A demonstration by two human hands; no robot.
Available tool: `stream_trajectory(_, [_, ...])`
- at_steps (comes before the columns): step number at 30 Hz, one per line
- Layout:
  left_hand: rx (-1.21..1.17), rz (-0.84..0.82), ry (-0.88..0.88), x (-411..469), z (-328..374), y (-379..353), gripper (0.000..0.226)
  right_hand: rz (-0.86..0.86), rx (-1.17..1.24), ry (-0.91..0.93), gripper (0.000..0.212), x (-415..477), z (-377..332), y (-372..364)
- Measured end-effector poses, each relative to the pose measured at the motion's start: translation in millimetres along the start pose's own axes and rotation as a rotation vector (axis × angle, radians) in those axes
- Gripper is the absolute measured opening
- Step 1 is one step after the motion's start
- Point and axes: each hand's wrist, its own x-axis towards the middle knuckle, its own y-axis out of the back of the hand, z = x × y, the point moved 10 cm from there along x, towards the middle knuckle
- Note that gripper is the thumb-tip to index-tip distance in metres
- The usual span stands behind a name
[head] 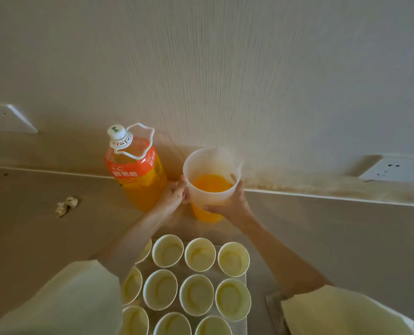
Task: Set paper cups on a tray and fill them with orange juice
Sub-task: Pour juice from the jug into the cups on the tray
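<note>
Surface: a matt beige-brown countertop runs the full width of the view and meets the wall along a pale seam.
Room: the wall is cream with a fine vertical texture; one white socket plate sits at its left and a second socket plate at its right, both low down near the counter.
Back edge: the orange juice bottle, capped and with a white carry handle, stands upright close to the wall seam.
Open room, left: bare counter, with only a crumpled paper scrap lying well apart from the bottle.
Open room, right: bare counter from the jug out to the frame edge.
Near edge: a pale tray carries upright paper cups in close rows, rims nearly touching, all without juice; my left forearm and sleeve hide part of the left column.
Plastic jug: translucent, just right of the bottle and beyond the tray, holding orange juice in its lower part; I cannot tell whether its base rests on the counter.
Left hand: reaches forward over the cups, fingers curled and clamped at the jug's left side just under the rim.
Right hand: wraps the jug's right side, thumb laid across the front wall, fingers behind.
Sleeves: pale and loose, ending above both bare forearms.
</note>
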Motion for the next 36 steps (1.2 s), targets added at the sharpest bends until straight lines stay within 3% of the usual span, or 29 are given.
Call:
stream_trajectory(4, [-0.106,0.011,-0.068,-7,11,-3,0.086,-0.037,0.037,0.000,0.135,-7,-10,3])
stream_trajectory(17, [-0.247,-0.007,-0.429,-79,151,18,0.047,0.026,0.185,0.161,0.121,-65,-112,53])
stream_trajectory(20, [-0.172,0.019,-0.518,-100,175,27,0.050,0.037,0.172,0.188,0.122,-86,-132,63])
stream_trajectory(24, [-0.015,0.045,-0.656,-135,199,36,0.051,0.023,0.192,0.187,0.099,-111,-148,69])
stream_trajectory(27, [0.023,0.104,-0.709,-154,207,40,0.050,-0.001,0.207,0.184,0.111,-125,-154,67])
stream_trajectory(31, [-0.036,0.250,-0.678,-171,196,48,0.040,-0.058,0.263,0.152,0.110,-148,-143,53])
stream_trajectory(36, [-0.181,0.256,-0.562,-188,160,51,0.042,-0.111,0.339,0.105,0.096,-167,-112,31])
